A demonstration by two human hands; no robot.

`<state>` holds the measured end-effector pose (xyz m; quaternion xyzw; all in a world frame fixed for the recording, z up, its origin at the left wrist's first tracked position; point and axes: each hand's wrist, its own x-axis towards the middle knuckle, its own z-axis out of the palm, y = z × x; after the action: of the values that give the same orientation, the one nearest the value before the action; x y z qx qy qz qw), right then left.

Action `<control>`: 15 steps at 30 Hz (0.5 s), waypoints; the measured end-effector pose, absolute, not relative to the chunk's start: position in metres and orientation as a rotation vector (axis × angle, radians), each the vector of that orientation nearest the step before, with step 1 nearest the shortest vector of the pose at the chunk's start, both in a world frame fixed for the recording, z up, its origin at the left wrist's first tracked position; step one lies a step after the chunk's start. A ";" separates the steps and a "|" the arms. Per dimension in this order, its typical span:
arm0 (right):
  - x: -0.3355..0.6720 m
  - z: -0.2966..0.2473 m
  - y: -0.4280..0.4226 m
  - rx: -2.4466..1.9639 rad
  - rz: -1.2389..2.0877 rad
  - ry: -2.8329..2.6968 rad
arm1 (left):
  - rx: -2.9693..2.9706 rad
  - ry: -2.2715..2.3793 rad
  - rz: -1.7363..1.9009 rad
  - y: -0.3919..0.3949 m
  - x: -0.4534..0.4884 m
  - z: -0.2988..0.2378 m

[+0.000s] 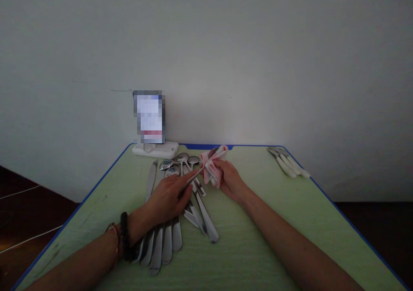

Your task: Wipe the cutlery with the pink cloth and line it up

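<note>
My left hand (169, 196) is closed around the handle of a metal spoon (195, 176), which slants up and to the right over the table. A pink and white cloth (213, 172) is wrapped about the spoon near its bowl, which partly shows above the folds. My right hand (230, 179) pinches this cloth from the right side. Beneath and around my left hand lies a spread of metal cutlery: several spoons (183, 157) with their bowls toward the wall, a table knife (151, 181), and several handles (167, 246) pointing toward me. My left hand and forearm hide part of them.
Several forks with cream handles (290, 164) lie at the table's back right. At the back left, a lit phone-like screen (150, 116), blurred out, stands on a white base (155, 150). The green table (245, 248) has a blue edge and meets a grey wall (258, 67).
</note>
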<state>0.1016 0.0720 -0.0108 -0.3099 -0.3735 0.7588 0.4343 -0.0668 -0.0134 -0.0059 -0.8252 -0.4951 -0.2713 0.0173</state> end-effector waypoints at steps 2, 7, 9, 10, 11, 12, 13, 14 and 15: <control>0.102 -0.010 0.071 -0.761 1.873 -0.977 | -2.561 -1.539 -0.841 -0.013 -0.067 -0.006; 0.102 -0.007 0.067 -0.750 1.840 -0.979 | -2.548 -1.512 -0.858 -0.013 -0.066 -0.006; 0.102 -0.007 0.066 -0.754 1.830 -0.984 | -2.550 -1.499 -0.852 -0.013 -0.066 -0.006; 0.102 -0.007 0.066 -0.750 1.826 -0.992 | -2.550 -1.495 -0.848 -0.013 -0.067 -0.006; 0.101 -0.008 0.067 -0.741 1.821 -1.003 | -2.547 -1.497 -0.844 -0.013 -0.067 -0.006; 0.100 -0.009 0.067 -0.729 1.812 -1.009 | -2.544 -1.499 -0.845 -0.013 -0.067 -0.006; 0.100 -0.011 0.068 -0.719 1.796 -1.007 | -2.538 -1.502 -0.851 -0.013 -0.067 -0.007; 0.099 -0.013 0.069 -0.716 1.767 -0.991 | -2.533 -1.505 -0.860 -0.013 -0.067 -0.006; 0.098 -0.015 0.071 -0.720 1.723 -0.964 | -2.532 -1.508 -0.869 -0.013 -0.067 -0.006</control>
<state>0.0976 0.0709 -0.0154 -0.2972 -0.3982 0.7115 0.4969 -0.0674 -0.0133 -0.0062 -0.8235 -0.4906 -0.2826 0.0346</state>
